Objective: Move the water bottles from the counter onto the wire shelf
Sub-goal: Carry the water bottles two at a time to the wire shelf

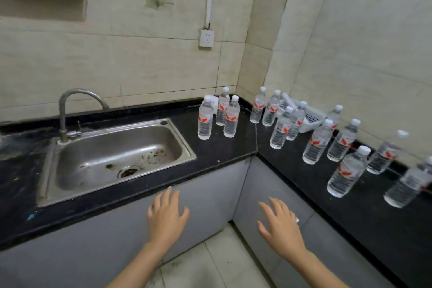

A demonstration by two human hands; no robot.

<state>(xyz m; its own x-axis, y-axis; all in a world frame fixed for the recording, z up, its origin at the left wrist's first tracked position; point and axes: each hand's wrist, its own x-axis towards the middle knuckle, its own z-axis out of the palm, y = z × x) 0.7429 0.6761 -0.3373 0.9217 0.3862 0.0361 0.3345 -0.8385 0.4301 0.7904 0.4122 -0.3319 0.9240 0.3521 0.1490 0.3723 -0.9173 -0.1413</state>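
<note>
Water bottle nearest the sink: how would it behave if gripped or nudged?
The water bottle looks full, so probably heavy for its size. Tall and narrow, it may tip if nudged high. Ribbed clear plastic likely flexes slightly.

The person holds both arms out in front of the body, bare to the elbow, and the two hands are side by side but well apart. The left hand (167,215) is palm down with its fingers straight and a little spread, and it holds nothing. The right hand (280,224) is the same, palm down, fingers loosely spread, thumb pointing inward.
</note>
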